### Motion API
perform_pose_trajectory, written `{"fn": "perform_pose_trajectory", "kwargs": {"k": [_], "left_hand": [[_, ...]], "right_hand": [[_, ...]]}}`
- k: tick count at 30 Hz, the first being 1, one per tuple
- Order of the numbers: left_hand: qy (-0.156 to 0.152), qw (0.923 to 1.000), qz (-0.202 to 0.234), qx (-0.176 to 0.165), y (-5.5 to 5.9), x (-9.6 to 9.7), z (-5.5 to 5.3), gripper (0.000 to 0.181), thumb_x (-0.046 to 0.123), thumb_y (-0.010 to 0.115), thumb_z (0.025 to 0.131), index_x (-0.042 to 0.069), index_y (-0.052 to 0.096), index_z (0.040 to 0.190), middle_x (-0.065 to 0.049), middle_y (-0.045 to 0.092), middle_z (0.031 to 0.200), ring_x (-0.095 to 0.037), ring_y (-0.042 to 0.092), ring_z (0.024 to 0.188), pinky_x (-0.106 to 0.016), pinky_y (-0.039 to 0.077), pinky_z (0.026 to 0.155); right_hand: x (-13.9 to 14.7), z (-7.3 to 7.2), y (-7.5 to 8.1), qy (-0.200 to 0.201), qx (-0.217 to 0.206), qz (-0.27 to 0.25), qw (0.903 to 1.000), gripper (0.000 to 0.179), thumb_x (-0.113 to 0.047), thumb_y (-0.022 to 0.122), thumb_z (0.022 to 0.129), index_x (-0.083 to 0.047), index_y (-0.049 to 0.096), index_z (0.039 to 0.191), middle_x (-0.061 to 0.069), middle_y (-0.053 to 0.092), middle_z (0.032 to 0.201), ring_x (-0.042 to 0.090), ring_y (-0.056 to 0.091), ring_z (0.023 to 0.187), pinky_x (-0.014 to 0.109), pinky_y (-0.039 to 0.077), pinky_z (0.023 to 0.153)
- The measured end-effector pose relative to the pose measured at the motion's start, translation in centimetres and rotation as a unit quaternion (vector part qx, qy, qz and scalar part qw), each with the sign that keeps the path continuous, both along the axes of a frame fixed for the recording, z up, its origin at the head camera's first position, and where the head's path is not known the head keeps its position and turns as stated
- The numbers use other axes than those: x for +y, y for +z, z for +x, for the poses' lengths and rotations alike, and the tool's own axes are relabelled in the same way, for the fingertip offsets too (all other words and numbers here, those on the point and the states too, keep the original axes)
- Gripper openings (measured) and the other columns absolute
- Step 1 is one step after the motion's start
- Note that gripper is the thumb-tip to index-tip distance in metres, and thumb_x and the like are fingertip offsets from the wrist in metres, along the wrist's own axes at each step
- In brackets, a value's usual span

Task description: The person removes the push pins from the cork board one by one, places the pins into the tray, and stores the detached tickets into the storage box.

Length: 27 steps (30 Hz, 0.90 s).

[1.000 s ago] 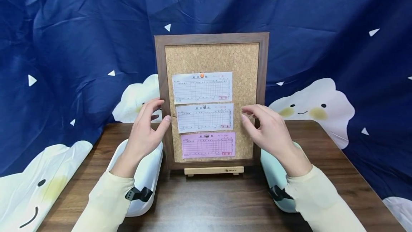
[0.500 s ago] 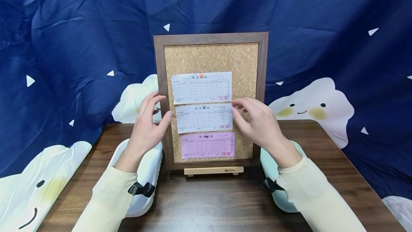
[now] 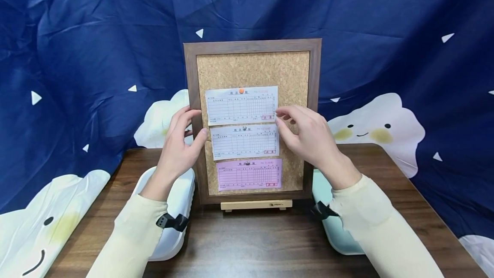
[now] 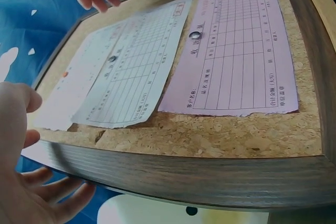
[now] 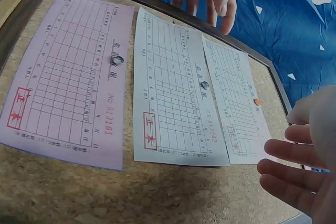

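Note:
A framed cork board [image 3: 252,70] stands upright with three printed receipt slips pinned in a column. The top white slip [image 3: 242,105] has an orange push pin [image 3: 241,91]. Below it is another white slip [image 3: 245,141] with a silver pin [image 3: 244,128], then a pink slip [image 3: 249,175] with a dark metallic pin [image 3: 248,163]. My left hand [image 3: 181,143] is at the left frame edge, fingers spread and holding nothing. My right hand [image 3: 306,134] hovers by the right edge of the top slip, fingers loosely bent; whether a fingertip touches paper I cannot tell.
The board stands on a light wooden stand [image 3: 256,204] on a brown wood table [image 3: 247,243]. A white tray [image 3: 175,226] is under my left forearm and a mint-green tray [image 3: 339,235] under my right. Behind hangs a dark blue cloth [image 3: 251,3].
My right hand has moved left and up, from the bare cork to the top slip's right edge. The left hand has risen slightly along the frame. The slips have stayed put.

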<state>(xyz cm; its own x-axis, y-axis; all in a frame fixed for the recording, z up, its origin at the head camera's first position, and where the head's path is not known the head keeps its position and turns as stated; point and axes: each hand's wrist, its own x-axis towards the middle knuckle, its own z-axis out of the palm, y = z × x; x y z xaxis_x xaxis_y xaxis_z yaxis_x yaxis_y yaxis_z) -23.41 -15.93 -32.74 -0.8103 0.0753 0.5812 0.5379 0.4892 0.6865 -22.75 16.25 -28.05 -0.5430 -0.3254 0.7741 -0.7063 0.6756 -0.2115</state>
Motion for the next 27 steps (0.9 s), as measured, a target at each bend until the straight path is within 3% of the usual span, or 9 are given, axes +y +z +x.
{"fn": "perform_pose_trajectory", "kwargs": {"k": [14,27], "left_hand": [[-0.003,0.9997,-0.001,-0.024,0.7,0.6,-1.0,0.052,0.025,0.064,0.104,0.011,0.054,0.154,-0.018,0.031,0.172,-0.041,0.054,0.141,-0.056,0.049,0.112],[-0.007,0.9996,0.02,-0.019,1.1,1.1,-1.6,0.051,0.022,0.065,0.104,0.009,0.055,0.153,-0.015,0.033,0.169,-0.032,0.052,0.129,-0.047,0.047,0.097]], "right_hand": [[-1.2,-1.1,0.9,0.007,-0.041,-0.033,0.9986,0.019,-0.007,0.069,0.101,0.002,0.076,0.115,0.016,0.078,0.105,0.03,0.075,0.087,0.044,0.063,0.077],[-2.5,-2.3,1.6,-0.005,-0.059,-0.042,0.9974,0.017,-0.008,0.068,0.101,0.0,0.076,0.114,0.014,0.078,0.104,0.029,0.075,0.086,0.044,0.06,0.08]]}}
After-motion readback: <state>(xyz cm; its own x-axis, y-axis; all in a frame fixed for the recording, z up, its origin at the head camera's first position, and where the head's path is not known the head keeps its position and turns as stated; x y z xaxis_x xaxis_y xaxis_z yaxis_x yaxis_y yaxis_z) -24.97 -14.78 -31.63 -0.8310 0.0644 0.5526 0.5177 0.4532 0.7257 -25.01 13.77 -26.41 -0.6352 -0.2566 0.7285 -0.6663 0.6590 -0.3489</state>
